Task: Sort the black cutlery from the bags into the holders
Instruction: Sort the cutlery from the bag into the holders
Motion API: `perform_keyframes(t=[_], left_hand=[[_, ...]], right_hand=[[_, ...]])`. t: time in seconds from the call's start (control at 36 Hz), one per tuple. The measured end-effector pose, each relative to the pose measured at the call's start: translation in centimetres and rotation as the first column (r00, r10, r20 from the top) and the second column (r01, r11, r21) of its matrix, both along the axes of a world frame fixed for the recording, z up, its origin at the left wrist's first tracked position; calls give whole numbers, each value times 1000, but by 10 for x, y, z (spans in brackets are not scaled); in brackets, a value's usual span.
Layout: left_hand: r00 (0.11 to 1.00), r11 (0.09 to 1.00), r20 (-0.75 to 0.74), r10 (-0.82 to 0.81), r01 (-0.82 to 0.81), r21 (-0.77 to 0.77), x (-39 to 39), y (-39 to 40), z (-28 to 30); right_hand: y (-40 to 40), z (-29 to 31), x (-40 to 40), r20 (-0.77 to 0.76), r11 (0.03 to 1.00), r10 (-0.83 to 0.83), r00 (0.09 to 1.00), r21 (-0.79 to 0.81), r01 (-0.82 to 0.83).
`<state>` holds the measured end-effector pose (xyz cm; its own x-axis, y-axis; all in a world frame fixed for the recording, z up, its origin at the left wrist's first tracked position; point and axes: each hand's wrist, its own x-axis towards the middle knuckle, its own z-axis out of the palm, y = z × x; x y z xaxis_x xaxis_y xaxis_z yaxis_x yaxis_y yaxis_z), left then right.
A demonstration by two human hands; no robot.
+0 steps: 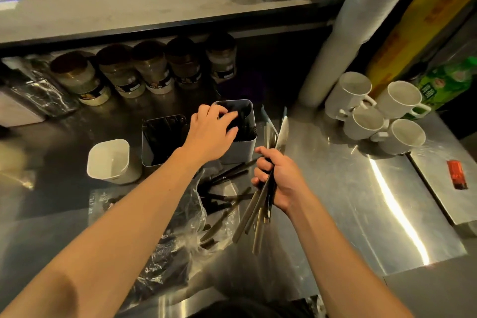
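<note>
A head-worn camera looks down on a steel bench (348,188) with both bare forearms reaching forward. The left hand (210,131) is at the centre of the view, over the open top of a square grey holder (242,147), its fingers curled round a dark piece of cutlery (233,121) at the holder's mouth. The right hand (277,175), at about 4 o'clock from the left and well apart from it, is clenched round a bundle of knives (260,204), blades rising toward 12 o'clock and handles fanning down toward 6 o'clock. A second holder (161,139) with black cutlery inside stands at 9 o'clock just beside the first, and an empty white holder (111,161) stands further toward 8 o'clock. Below the hands, around 6 o'clock, a crumpled clear plastic bag (191,219) lies on the bench with loose black cutlery (227,181) spilling from it. White mugs (374,113) cluster at 2 o'clock, and jars (144,70) line the back at 11 o'clock.
</note>
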<state>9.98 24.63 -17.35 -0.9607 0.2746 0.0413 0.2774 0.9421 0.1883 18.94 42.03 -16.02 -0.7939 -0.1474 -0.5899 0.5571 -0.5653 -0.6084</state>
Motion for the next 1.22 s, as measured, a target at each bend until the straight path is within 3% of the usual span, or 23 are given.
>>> perform_keyframes(t=[0.08,0.14,0.17,0.22,0.28,0.36,0.56,0.69,0.75,0.81,0.86,1.0,1.11,1.22], left_hand=[[989,933,-53,141,-115,342,19,10,8],[967,747,210,146,-247,617,32,24,26],[920,667,383,85,-338,664,39,30,35],[783,618,618,-72,-451,643,51,37,46],[714,568,678,-174,-489,661,58,37,45],[722,484,667,-184,-524,701,61,30,47],[754,431,649,-104,-554,712,67,19,48],[749,395,662,-31,-599,697,73,12,54],[678,463,727,-105,-614,639,83,11,56],[631,643,758,-164,-515,568,95,13,58],[662,723,731,-166,-422,546,103,17,54],[783,602,615,-93,-448,661,106,16,46],[781,495,624,-20,-535,685,105,13,39],[750,409,660,-43,-590,696,103,9,34]], right_hand=[[0,4,0,-20,999,50,999,-14,-50],[-1,6,1,-30,994,105,994,-32,-106],[-2,7,1,-37,990,138,990,-35,-139],[-6,10,1,-47,979,202,978,-21,-204],[-10,14,3,-47,968,250,967,-14,-251],[-13,20,5,-50,956,291,955,-30,-293],[-26,30,6,-83,937,350,933,33,-348],[-40,38,2,-78,961,232,969,175,-216],[-44,41,-4,-55,970,135,989,212,-121],[-46,44,-11,-7,961,70,998,268,-65],[-48,46,-18,21,964,21,1000,264,-26],[-50,46,-21,-14,995,-10,1000,99,12],[-56,48,-15,-78,1000,13,997,19,-11],[-60,42,-12,-115,998,30,993,55,-24]])
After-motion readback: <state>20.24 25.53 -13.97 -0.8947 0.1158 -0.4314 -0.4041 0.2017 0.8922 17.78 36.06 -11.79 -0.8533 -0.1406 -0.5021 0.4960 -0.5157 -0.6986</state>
